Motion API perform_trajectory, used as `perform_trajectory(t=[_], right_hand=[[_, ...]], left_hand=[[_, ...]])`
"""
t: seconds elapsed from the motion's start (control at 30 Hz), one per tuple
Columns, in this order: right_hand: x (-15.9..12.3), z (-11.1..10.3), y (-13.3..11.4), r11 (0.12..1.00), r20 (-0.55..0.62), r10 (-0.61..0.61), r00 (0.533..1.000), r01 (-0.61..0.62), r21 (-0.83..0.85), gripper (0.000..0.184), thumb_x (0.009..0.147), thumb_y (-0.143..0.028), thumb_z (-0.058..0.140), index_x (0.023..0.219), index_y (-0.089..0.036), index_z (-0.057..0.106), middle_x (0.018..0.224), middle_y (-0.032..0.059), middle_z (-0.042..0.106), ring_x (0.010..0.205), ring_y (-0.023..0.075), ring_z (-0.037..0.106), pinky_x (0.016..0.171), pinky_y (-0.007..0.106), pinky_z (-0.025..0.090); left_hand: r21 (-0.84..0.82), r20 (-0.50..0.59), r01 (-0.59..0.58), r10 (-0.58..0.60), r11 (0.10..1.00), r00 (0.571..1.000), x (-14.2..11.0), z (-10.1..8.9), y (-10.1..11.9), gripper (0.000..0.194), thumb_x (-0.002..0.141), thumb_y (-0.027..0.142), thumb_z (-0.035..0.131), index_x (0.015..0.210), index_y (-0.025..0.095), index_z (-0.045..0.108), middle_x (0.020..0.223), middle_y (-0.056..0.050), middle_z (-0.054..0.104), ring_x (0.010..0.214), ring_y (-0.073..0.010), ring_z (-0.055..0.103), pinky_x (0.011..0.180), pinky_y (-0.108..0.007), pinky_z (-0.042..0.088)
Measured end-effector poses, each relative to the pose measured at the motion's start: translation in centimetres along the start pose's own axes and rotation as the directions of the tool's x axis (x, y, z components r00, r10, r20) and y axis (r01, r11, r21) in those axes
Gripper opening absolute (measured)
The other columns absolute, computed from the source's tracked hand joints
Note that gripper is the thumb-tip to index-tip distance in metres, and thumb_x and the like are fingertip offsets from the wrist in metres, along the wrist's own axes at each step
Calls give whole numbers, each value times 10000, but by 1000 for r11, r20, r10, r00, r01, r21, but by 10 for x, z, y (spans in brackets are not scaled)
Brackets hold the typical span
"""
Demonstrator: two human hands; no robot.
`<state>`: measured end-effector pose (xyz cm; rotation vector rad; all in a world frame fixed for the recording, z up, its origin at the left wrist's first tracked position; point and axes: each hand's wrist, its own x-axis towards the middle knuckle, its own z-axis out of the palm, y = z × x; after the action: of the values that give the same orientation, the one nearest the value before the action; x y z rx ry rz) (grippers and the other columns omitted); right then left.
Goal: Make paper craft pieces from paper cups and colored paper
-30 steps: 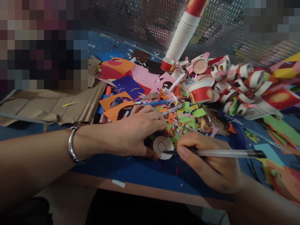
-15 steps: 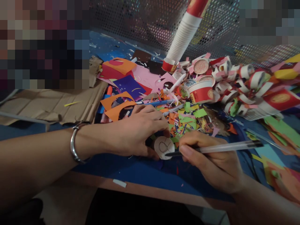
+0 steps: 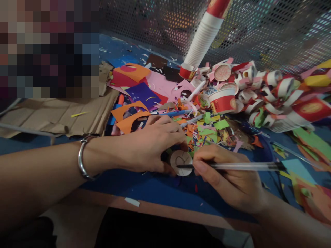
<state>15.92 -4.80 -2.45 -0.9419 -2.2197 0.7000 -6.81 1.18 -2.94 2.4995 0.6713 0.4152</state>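
My left hand is curled round the far and left sides of a small round white disc, pinning it between thumb and fingers. Dark curved lines are drawn on the disc's face. In my right hand is a pen with a clear barrel and black ends, held in a writing grip. Its tip rests on or just over the drawn lines; contact I cannot tell. The disc lies at the blue table top, just in front of a heap of coloured paper scraps.
A tall stack of paper cups leans against a perforated metal screen. Cut red-and-white cups crowd the back right. Orange paper offcuts lie beyond my left hand, beside flattened cardboard. A white scrap sits at the front edge.
My right hand has shifted a little left and up, carrying the pen tip further in over the disc's drawing. My left hand keeps its hold on the disc.
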Motion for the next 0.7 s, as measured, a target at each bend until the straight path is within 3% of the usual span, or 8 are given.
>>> perform_trajectory(t=[0.37,0.53,0.7], right_hand=[[1,4,-3,999,-22,-15,1000,16,44,98,958,-116,558,919,-186,614,743,-40,627,615,51,589,606,182,476],[0,3,0,998,-116,38,993,-43,-45,55,967,-170,585,944,-201,626,768,-23,657,677,96,644,667,245,506],[0,3,2,995,-92,4,996,-14,-100,50,973,-181,576,949,-196,617,794,-6,677,725,116,667,699,264,510]], left_hand=[[49,-5,-14,14,999,1000,1,2,-2,505,690,393,876,1107,208,659,1146,-70,666,1122,-326,514,975,-501,357],[40,6,-23,23,999,1000,1,1,-2,498,673,416,890,1063,200,669,1122,-75,673,1108,-325,519,948,-486,366],[48,-5,-29,30,998,1000,1,2,-2,541,657,420,900,1087,195,660,1122,-86,670,1101,-330,519,942,-484,363]])
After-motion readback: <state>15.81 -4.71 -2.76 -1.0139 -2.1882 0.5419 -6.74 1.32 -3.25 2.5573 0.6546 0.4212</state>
